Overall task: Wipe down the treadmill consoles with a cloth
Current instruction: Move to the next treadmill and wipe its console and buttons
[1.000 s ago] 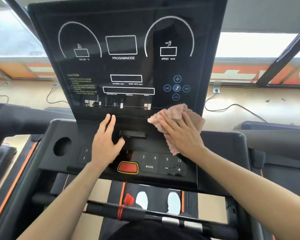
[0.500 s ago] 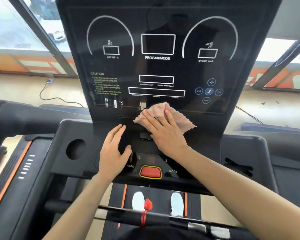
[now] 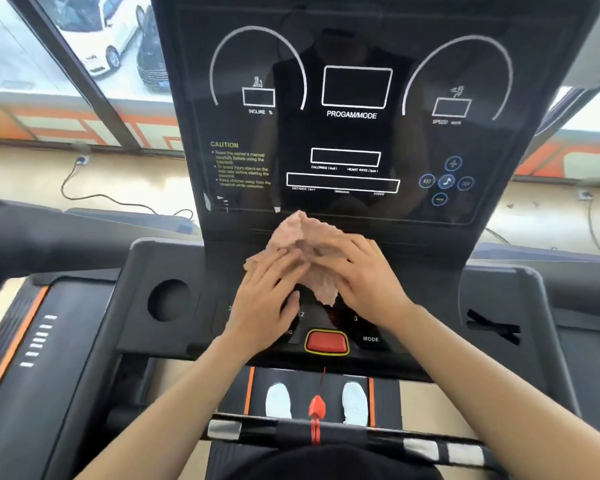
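**Cloth under two hands**

Cloth (image 3: 309, 258), one pink piece, lies bunched on the console (image 3: 499, 299), just above the red button (image 3: 327, 342). Left hand (image 3: 265, 306) and right hand (image 3: 364, 282) both press on it, fingers spread flat, neither gripping.

A crumpled pink cloth (image 3: 309, 251) lies bunched at the base of the treadmill console (image 3: 354, 133), where the upright black display panel meets the sloped button deck. Its lower corner hangs down toward the red stop button (image 3: 327, 342). The display is dark and glossy.
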